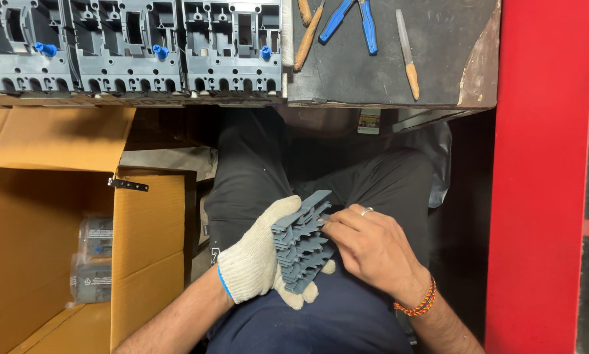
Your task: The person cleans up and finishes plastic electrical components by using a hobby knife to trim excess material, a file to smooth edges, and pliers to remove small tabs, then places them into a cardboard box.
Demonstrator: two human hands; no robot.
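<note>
Head view, looking down at a seated person's lap. The left hand (255,262), in a white knit glove, cradles a stack of grey plastic parts (301,242): palm under and behind the stack, thumb along its upper edge, fingertips curling out below its lower end. The fingers are closed around it.

The stack's long axis runs from about 1 o'clock, near the knees, down to about 7 o'clock, toward the body. Its ribbed, toothed side faces 3 o'clock, toward the bare right hand (373,249).

That hand lies at 3 o'clock from the stack, touching it. Its thumb and forefinger are pinched together on the upper ribbed edge, at roughly 1 o'clock on the stack; the other fingers are folded over the ribs lower down. Whether the pinch has one piece or only rests on the edge I cannot tell. A ring shows on one finger and a braided band (418,303) on the wrist.

So both hands touch the stack: the left one carries it, the right one works its near edge from the side.

Around it: at 12 o'clock a bench (439,72) holds three grey housings (232,46) with blue pegs, blue-handled pliers (353,19) and a wood-handled file (407,52). At 9 o'clock stands an open carton (45,216) with bagged parts inside. A red panel (544,164) fills 3 o'clock.
</note>
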